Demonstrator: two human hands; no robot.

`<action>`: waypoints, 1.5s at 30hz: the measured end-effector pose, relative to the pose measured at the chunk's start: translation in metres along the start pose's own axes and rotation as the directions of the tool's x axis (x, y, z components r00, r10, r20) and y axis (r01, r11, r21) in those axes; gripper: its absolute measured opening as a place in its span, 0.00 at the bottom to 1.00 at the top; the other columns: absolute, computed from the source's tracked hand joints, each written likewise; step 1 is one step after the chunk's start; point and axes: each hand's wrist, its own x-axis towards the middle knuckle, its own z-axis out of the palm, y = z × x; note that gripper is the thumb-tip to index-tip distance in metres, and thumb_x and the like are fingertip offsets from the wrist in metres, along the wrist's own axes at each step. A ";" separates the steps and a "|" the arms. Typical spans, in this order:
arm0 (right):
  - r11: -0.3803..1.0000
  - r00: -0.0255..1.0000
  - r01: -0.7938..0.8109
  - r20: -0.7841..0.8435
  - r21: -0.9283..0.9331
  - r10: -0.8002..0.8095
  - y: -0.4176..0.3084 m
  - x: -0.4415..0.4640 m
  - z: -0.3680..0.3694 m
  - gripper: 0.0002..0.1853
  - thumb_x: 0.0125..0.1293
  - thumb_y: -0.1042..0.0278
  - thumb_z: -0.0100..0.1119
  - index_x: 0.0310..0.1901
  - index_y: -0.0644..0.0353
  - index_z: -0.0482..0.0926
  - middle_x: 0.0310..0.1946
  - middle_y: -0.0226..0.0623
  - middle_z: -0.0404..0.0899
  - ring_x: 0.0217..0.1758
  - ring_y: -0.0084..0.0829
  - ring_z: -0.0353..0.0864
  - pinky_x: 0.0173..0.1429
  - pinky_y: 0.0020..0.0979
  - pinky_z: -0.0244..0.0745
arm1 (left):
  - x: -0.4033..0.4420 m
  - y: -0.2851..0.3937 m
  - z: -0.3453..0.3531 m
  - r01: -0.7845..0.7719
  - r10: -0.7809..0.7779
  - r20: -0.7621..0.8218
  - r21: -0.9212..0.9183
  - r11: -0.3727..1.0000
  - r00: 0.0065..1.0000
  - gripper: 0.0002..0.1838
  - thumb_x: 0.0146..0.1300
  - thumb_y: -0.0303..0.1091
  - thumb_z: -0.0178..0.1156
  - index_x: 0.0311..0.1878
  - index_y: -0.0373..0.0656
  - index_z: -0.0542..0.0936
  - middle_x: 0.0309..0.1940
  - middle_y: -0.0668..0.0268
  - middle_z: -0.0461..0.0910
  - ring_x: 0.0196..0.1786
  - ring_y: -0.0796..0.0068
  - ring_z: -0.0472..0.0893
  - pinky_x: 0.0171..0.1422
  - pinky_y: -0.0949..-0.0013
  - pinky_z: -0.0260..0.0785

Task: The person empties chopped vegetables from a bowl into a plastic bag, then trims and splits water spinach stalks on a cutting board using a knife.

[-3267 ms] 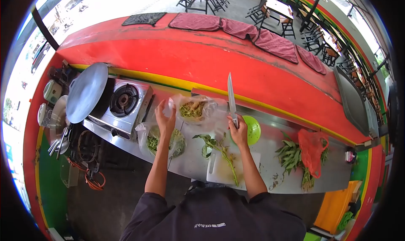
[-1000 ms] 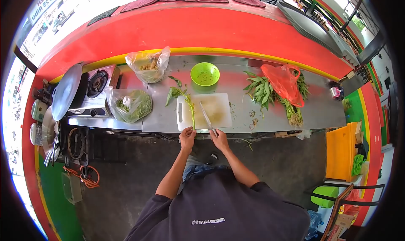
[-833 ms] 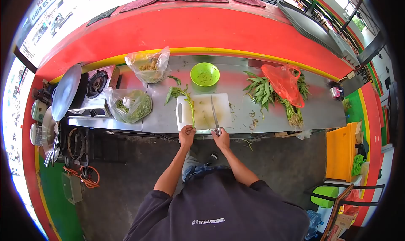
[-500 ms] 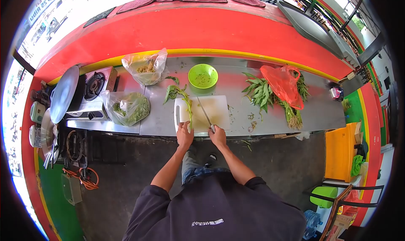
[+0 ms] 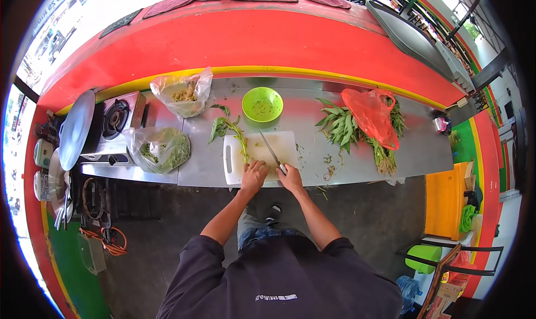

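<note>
A white cutting board (image 5: 229,176) lies at the front edge of the steel counter. On its left side stretches a leafy green vegetable stalk (image 5: 241,138), its leaves reaching past the board's far edge. My left hand (image 5: 254,175) is on the near part of the board with curled fingers at the stalk's lower end; the fingers partly hide what they grip. My right hand (image 5: 290,178) is closed around the handle of a knife (image 5: 270,146), whose blade points away and slightly left over the board. A few small green bits lie on the board.
Behind the board stands a green bowl (image 5: 262,104). To the right, a red plastic bag (image 5: 371,118) covers bundled leafy greens (image 5: 341,126). Clear bags of chopped greens (image 5: 167,149) and brownish food (image 5: 184,94) sit left, near a gas stove (image 5: 116,121). Scraps (image 5: 329,168) litter the counter.
My left hand has shifted right across the board, nearer the knife, while the stalk stays along the board's left side. My right hand keeps the knife at much the same angle. The view moved slightly.
</note>
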 end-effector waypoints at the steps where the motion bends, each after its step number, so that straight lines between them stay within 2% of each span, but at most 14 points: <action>1: 0.999 0.999 0.003 -0.038 0.052 -0.001 0.000 -0.002 -0.001 0.18 0.66 0.57 0.67 0.32 0.67 0.78 0.22 0.48 0.78 0.24 0.46 0.77 0.34 0.43 0.71 | 0.001 0.001 -0.003 0.024 -0.025 -0.018 -0.067 0.997 1.000 0.14 0.64 0.37 0.66 0.52 0.50 0.85 0.56 0.70 0.80 0.62 0.68 0.76 0.63 0.52 0.64; 2: 0.999 0.999 0.000 -0.035 0.052 0.002 0.001 -0.005 -0.001 0.18 0.66 0.57 0.67 0.32 0.67 0.78 0.22 0.48 0.78 0.24 0.46 0.77 0.34 0.43 0.71 | 0.002 0.001 -0.007 0.049 -0.053 -0.033 -0.134 0.990 0.998 0.12 0.64 0.37 0.66 0.51 0.49 0.85 0.54 0.69 0.81 0.60 0.66 0.77 0.62 0.52 0.64; 5: 0.989 0.995 -0.023 -0.094 0.149 0.037 0.009 -0.013 0.000 0.20 0.69 0.57 0.65 0.30 0.67 0.75 0.17 0.40 0.70 0.21 0.31 0.63 0.29 0.39 0.64 | 0.017 -0.006 -0.012 0.149 -0.167 -0.036 -0.302 0.942 0.985 0.13 0.64 0.35 0.66 0.52 0.48 0.85 0.52 0.66 0.82 0.58 0.62 0.79 0.61 0.53 0.66; 9: 0.979 0.990 -0.090 -0.095 0.183 0.108 0.008 -0.030 0.004 0.21 0.71 0.55 0.64 0.29 0.66 0.75 0.17 0.37 0.70 0.21 0.27 0.63 0.29 0.38 0.63 | 0.042 -0.029 0.002 0.233 -0.298 -0.203 -0.293 0.927 0.933 0.17 0.62 0.35 0.68 0.54 0.47 0.84 0.53 0.65 0.82 0.57 0.59 0.79 0.59 0.55 0.67; 12: 0.971 0.987 -0.111 -0.089 0.213 0.132 0.006 -0.038 0.010 0.21 0.71 0.55 0.64 0.30 0.66 0.75 0.18 0.36 0.71 0.21 0.26 0.63 0.28 0.37 0.62 | 0.059 -0.043 0.007 0.319 -0.371 -0.184 -0.260 0.911 0.910 0.18 0.61 0.35 0.69 0.55 0.47 0.83 0.53 0.65 0.82 0.57 0.59 0.79 0.59 0.55 0.67; 17: 0.950 0.979 -0.164 -0.071 0.267 0.189 0.007 -0.038 0.012 0.17 0.72 0.56 0.63 0.34 0.65 0.78 0.18 0.30 0.72 0.22 0.22 0.68 0.29 0.33 0.66 | 0.069 -0.054 0.007 0.215 -0.237 -0.160 -0.146 0.966 0.958 0.07 0.64 0.35 0.64 0.43 0.51 0.87 0.40 0.71 0.82 0.48 0.68 0.79 0.53 0.56 0.61; 20: 0.961 0.982 -0.117 -0.114 0.249 0.149 0.018 -0.037 0.018 0.17 0.72 0.57 0.63 0.34 0.65 0.77 0.18 0.30 0.72 0.22 0.22 0.67 0.28 0.32 0.65 | 0.071 -0.059 0.007 0.157 -0.176 -0.128 -0.145 0.977 0.976 0.05 0.64 0.34 0.62 0.41 0.51 0.86 0.39 0.71 0.83 0.48 0.67 0.80 0.53 0.56 0.61; 26: 0.941 0.981 -0.177 -0.022 0.289 0.191 -0.004 -0.028 0.019 0.15 0.72 0.61 0.64 0.34 0.64 0.77 0.18 0.28 0.70 0.22 0.19 0.65 0.28 0.30 0.64 | 0.077 -0.066 -0.005 0.222 -0.258 -0.134 -0.238 0.946 0.957 0.05 0.66 0.33 0.61 0.40 0.50 0.85 0.38 0.71 0.83 0.47 0.68 0.80 0.54 0.56 0.60; 30: 0.926 0.979 -0.205 0.051 0.316 0.199 -0.021 -0.013 0.025 0.12 0.72 0.63 0.64 0.37 0.64 0.79 0.19 0.24 0.70 0.23 0.17 0.65 0.28 0.28 0.63 | 0.082 -0.085 -0.042 0.354 -0.464 -0.337 -0.340 0.871 0.819 0.03 0.66 0.32 0.65 0.41 0.50 0.86 0.39 0.73 0.86 0.45 0.70 0.81 0.55 0.60 0.59; 32: 0.923 0.981 -0.195 0.085 0.332 0.176 -0.036 -0.002 0.028 0.13 0.72 0.61 0.64 0.41 0.65 0.80 0.19 0.27 0.70 0.22 0.18 0.65 0.27 0.30 0.63 | 0.088 -0.103 -0.068 0.405 -0.561 -0.463 -0.397 0.824 0.686 0.03 0.65 0.30 0.66 0.41 0.49 0.86 0.38 0.73 0.85 0.46 0.71 0.81 0.55 0.61 0.60; 34: 0.922 0.985 -0.169 0.105 0.349 0.140 -0.055 0.011 0.034 0.12 0.72 0.62 0.64 0.41 0.64 0.80 0.19 0.25 0.69 0.22 0.17 0.64 0.27 0.28 0.62 | 0.095 -0.126 -0.095 0.448 -0.608 -0.483 -0.413 0.793 0.630 0.03 0.64 0.29 0.67 0.41 0.48 0.86 0.38 0.73 0.85 0.44 0.72 0.82 0.54 0.61 0.60; 37: 0.914 0.989 -0.119 0.132 0.388 0.072 -0.094 0.038 0.044 0.12 0.73 0.62 0.63 0.41 0.64 0.80 0.20 0.22 0.69 0.23 0.15 0.63 0.27 0.26 0.61 | 0.106 -0.169 -0.128 0.378 -0.575 -0.641 -0.434 0.818 0.508 0.03 0.63 0.23 0.68 0.39 0.35 0.85 0.32 0.59 0.85 0.32 0.68 0.84 0.41 0.66 0.75; 44: 0.880 0.979 -0.017 0.186 0.474 -0.081 -0.179 0.119 0.088 0.13 0.73 0.59 0.63 0.42 0.62 0.81 0.21 0.24 0.73 0.23 0.16 0.69 0.30 0.24 0.65 | 0.134 -0.238 -0.189 0.389 -0.654 -0.594 -0.526 0.757 0.468 0.08 0.66 0.27 0.68 0.46 0.36 0.87 0.35 0.58 0.86 0.37 0.68 0.86 0.46 0.67 0.75; 45: 0.890 0.975 0.056 0.167 0.452 -0.146 -0.185 0.131 0.097 0.14 0.73 0.58 0.63 0.43 0.63 0.81 0.21 0.26 0.73 0.23 0.18 0.69 0.29 0.27 0.65 | 0.138 -0.243 -0.192 0.388 -0.651 -0.601 -0.523 0.759 0.463 0.08 0.66 0.27 0.68 0.46 0.36 0.87 0.35 0.58 0.86 0.37 0.68 0.86 0.46 0.67 0.75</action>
